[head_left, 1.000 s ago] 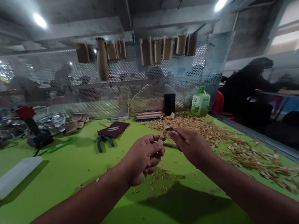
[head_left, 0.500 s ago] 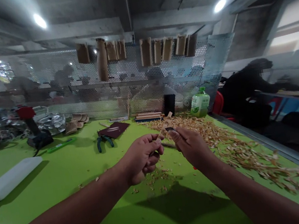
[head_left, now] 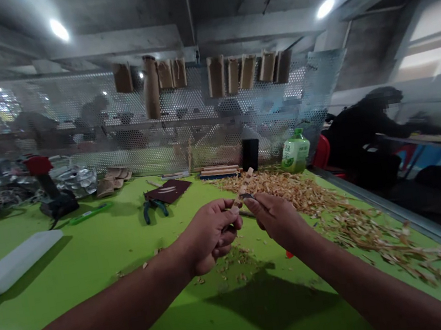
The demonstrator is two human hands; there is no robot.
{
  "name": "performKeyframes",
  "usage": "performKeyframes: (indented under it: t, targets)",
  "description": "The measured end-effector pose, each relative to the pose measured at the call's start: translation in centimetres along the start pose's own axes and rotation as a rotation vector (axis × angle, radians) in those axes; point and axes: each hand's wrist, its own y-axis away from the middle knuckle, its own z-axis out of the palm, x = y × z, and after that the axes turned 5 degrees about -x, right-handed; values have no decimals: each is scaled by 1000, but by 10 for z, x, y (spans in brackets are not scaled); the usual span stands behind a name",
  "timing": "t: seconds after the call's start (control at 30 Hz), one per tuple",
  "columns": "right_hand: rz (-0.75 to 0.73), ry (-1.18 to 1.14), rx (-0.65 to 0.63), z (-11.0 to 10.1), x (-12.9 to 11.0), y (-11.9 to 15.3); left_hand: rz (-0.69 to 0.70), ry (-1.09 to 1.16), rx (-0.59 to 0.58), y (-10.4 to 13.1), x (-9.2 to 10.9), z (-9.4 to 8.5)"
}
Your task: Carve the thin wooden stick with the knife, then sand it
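Note:
My left hand (head_left: 214,232) is closed, with a thin pale strip of wood or bamboo (head_left: 245,182) pinched between thumb and fingers. The strip points away from me, its far end over the shavings. My right hand (head_left: 276,216) is wrapped around a small knife, its handle mostly hidden in the fist. The short dark knife blade (head_left: 246,196) lies across the strip, close to my left fingertips. Pale wood shavings (head_left: 286,185) are heaped behind my right hand, and small chips (head_left: 238,265) lie on the table under both hands.
On the green table (head_left: 165,319) are pliers (head_left: 155,207), a dark brown sheet (head_left: 173,190), a green cutter (head_left: 91,213), a white board (head_left: 18,263) and a cordless drill (head_left: 48,186). A green bottle (head_left: 296,150) stands by the mesh screen. A person (head_left: 360,132) sits to the right.
My right hand has come slightly down and towards me with the knife. The blade is nearer my left fingertips, and more of the strip shows beyond it. My left hand has barely moved.

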Motion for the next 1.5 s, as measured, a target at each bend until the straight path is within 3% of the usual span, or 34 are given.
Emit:
performKeyframes:
  t: [0.27,0.5,0.73,1.03,1.3,1.5]
  targets:
    - [86,-419,-124,5,-5,2,14,-18,-18,-2,-2,-3]
    - [140,-619,-210,4,-3,1,10,-161,79,-4,0,-2]
    - [-49,-200,78,-1,6,-5,150,-254,70,-9,-7,-11]
    - [-336,72,161,-4,4,0,286,-499,150,-15,-10,-17]
    - [-283,345,194,-5,2,4,300,-513,156,-12,-8,-13]
    - [-215,625,77,-4,-5,3,391,-720,221,-11,-8,-13]
